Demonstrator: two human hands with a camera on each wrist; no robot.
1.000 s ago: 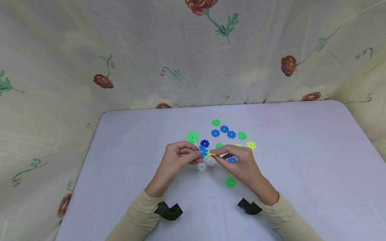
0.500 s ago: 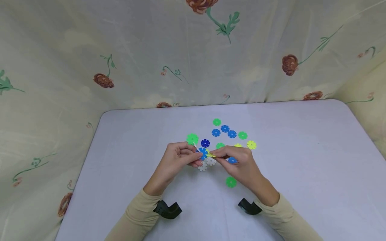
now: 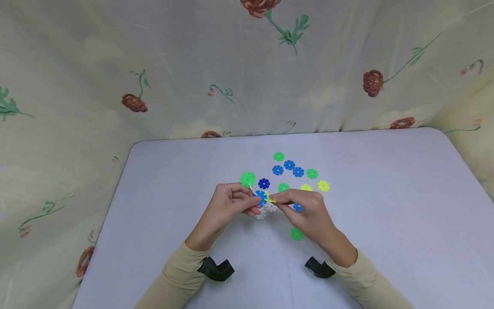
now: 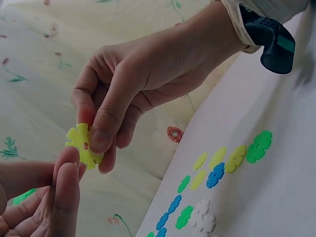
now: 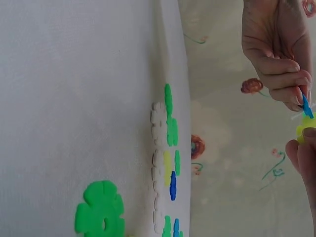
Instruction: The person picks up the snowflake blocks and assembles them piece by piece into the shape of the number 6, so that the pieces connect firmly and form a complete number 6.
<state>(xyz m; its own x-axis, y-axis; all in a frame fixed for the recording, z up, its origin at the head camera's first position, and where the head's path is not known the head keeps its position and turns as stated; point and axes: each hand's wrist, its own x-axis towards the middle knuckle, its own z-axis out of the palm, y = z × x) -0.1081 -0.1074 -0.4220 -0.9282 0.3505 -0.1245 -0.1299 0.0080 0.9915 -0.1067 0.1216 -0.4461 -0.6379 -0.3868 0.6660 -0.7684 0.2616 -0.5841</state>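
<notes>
Fingers and thumb of my left hand (image 3: 233,204) pinch a blue notched plastic disc (image 3: 261,196). A white disc (image 3: 252,189), seen edge-on, leans out beyond these fingers, in line with a larger-looking green disc (image 3: 247,178). My right hand (image 3: 308,211) pinches a yellow notched disc (image 4: 78,135) between thumb and fingers, right at the blue disc's edge. In the right wrist view the blue disc (image 5: 306,104) and the yellow disc (image 5: 302,130) overlap between both hands. Fingertips hide part of the yellow disc.
Loose notched discs lie on the pale tabletop (image 3: 173,189): white ones (image 3: 261,214) under the hands, a dark blue one (image 3: 264,183), several blue (image 3: 298,172) and green ones (image 3: 311,174), and yellow ones (image 3: 323,185) farther right. A floral curtain (image 3: 185,56) hangs behind.
My right hand has dropped slightly, and the yellow disc has tilted a little against the blue one. Both hands keep their pinch.
</notes>
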